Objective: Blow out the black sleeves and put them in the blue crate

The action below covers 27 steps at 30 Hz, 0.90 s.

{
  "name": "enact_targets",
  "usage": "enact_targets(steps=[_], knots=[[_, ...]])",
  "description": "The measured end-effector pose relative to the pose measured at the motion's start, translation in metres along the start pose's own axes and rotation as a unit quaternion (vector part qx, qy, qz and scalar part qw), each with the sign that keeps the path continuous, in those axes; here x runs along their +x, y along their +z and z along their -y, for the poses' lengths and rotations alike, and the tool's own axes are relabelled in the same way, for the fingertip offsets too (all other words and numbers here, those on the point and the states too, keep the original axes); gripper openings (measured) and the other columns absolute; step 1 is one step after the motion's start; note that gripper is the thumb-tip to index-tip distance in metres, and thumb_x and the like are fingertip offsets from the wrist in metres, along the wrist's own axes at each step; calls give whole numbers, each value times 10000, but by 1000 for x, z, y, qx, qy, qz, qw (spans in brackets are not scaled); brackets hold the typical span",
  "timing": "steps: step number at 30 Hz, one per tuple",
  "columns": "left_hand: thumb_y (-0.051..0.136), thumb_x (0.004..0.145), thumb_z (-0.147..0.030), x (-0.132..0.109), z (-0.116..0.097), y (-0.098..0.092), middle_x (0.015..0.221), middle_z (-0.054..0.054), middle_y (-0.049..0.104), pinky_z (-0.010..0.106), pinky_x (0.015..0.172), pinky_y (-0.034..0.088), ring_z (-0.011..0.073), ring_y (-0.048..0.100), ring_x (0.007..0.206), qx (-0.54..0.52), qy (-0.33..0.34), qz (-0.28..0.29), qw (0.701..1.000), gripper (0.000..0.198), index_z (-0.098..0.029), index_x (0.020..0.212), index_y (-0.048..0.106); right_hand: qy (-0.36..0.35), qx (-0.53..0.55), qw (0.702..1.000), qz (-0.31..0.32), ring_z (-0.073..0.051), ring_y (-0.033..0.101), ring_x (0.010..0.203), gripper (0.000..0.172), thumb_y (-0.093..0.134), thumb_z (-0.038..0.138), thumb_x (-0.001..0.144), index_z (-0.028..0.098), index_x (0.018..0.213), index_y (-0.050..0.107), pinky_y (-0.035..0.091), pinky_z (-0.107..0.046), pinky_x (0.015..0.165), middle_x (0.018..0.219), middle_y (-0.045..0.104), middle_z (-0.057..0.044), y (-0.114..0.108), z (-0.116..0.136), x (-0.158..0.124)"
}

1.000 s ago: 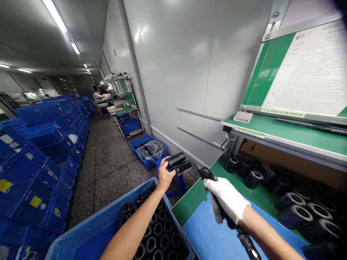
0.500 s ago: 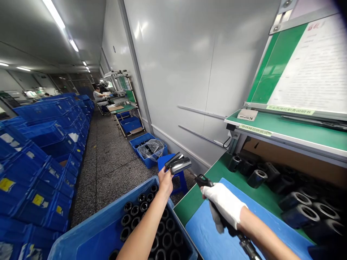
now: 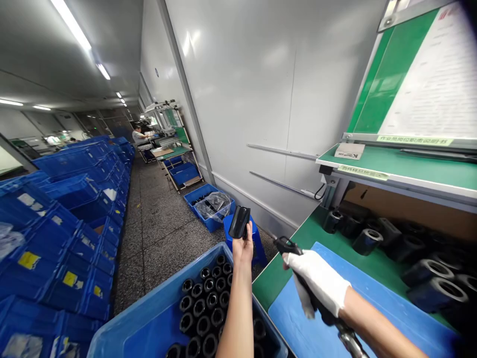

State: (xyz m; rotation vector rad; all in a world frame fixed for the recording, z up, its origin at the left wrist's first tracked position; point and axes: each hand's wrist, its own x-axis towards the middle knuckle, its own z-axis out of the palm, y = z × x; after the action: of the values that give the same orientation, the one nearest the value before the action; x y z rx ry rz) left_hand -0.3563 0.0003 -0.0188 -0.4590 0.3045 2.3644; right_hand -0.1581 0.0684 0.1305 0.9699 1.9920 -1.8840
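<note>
My bare left hand [image 3: 243, 247] is raised over the blue crate [image 3: 149, 318] and grips black metal sleeves [image 3: 239, 221], held upright and end-on. Many more black sleeves [image 3: 204, 311] stand packed in that crate below. My right hand [image 3: 320, 288], in a white glove, is closed round the handle of a black air gun [image 3: 286, 246] with a hose fitting [image 3: 350, 340] at its base. It hovers above the blue mat [image 3: 357, 308] on the green workbench [image 3: 274, 278]. The gun's nozzle points toward the held sleeves.
Black sleeves [image 3: 367, 241] lie along the back of the bench under a green shelf [image 3: 395, 169] with a slanted document board [image 3: 428, 84]. A blue stool [image 3: 257, 248] and a blue bin [image 3: 210, 206] stand on the floor by the wall. Stacked blue crates [image 3: 67, 223] line the left aisle. A person [image 3: 138, 136] works far off.
My left hand has turned the sleeves from lying sideways to upright and moved them right, closer to the air gun. The view shifted slightly right; my right hand kept its grip.
</note>
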Motion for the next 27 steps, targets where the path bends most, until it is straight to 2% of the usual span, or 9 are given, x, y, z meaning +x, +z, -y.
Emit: enact_targets(steps=[4, 7, 9, 11, 14, 15, 18, 22, 27], knots=[[309, 996, -174, 0, -2, -8, 1375, 215, 553, 243, 829, 624, 211, 591, 1237, 4, 3, 23, 1000, 500, -88, 1486, 352, 5, 14, 999, 34, -166, 407, 219, 278, 319, 360, 874, 196, 744, 503, 274, -229, 315, 275, 465, -29, 4, -8, 6], [303, 997, -169, 0, -5, -18, 1398, 228, 528, 256, 872, 609, 212, 569, 1262, 12, 5, 34, 999, 520, -71, 1507, 299, -24, 10, 1000, -16, -145, 400, 225, 300, 333, 357, 881, 197, 691, 500, 313, -223, 344, 292, 490, -46, 2, -9, 9], [295, 1001, -176, 1, -6, -25, 1422, 220, 508, 272, 911, 595, 211, 543, 1290, 20, 11, 46, 999, 520, -76, 1511, 293, 25, -9, 1000, 5, -143, 382, 215, 322, 331, 347, 877, 199, 643, 497, 308, -229, 339, 294, 490, -60, -2, -9, 10], [301, 1003, -193, 2, -5, -34, 1443, 199, 494, 295, 968, 567, 209, 508, 1324, 37, 24, 67, 997, 517, -97, 1511, 308, 50, -31, 998, 27, -138, 359, 204, 373, 324, 359, 884, 203, 586, 485, 305, -237, 330, 288, 477, -68, -9, -8, 8], [347, 994, -232, 2, -2, -48, 1478, 134, 471, 357, 1080, 485, 214, 432, 1382, 80, 48, 116, 989, 509, -168, 1498, 364, -60, 12, 998, -16, -153, 440, 251, 438, 346, 470, 917, 189, 630, 518, 393, -249, 378, 300, 473, -33, -25, 0, -1], [374, 986, -248, 2, -2, -53, 1486, 113, 464, 375, 1114, 450, 216, 406, 1398, 96, 57, 133, 985, 505, -190, 1488, 388, -76, 35, 996, -7, -169, 468, 263, 434, 361, 507, 914, 185, 682, 537, 411, -258, 386, 302, 468, -14, -31, 4, -6], [459, 957, -291, 2, -6, -66, 1487, 65, 468, 376, 1176, 365, 205, 362, 1423, 131, 98, 159, 974, 464, -226, 1414, 502, -29, 68, 995, 62, -206, 492, 259, 397, 400, 548, 877, 190, 790, 547, 407, -277, 359, 296, 446, 20, -47, 16, -23], [612, 862, -280, 1, -23, -80, 1355, 65, 608, 379, 1159, 383, 232, 452, 1369, 183, 133, 144, 963, 330, -219, 1177, 694, -21, 53, 997, 53, -208, 514, 282, 376, 434, 536, 840, 180, 799, 548, 401, -264, 371, 293, 459, -5, -54, 16, -35], [770, 703, -287, -8, -57, -84, 1141, 105, 720, 406, 1027, 502, 280, 633, 1166, 293, 192, 111, 930, 325, -184, 1010, 743, 2, 27, 999, 32, -166, 433, 259, 319, 426, 468, 800, 179, 807, 560, 331, -235, 359, 280, 449, 0, -42, 1, -38]])
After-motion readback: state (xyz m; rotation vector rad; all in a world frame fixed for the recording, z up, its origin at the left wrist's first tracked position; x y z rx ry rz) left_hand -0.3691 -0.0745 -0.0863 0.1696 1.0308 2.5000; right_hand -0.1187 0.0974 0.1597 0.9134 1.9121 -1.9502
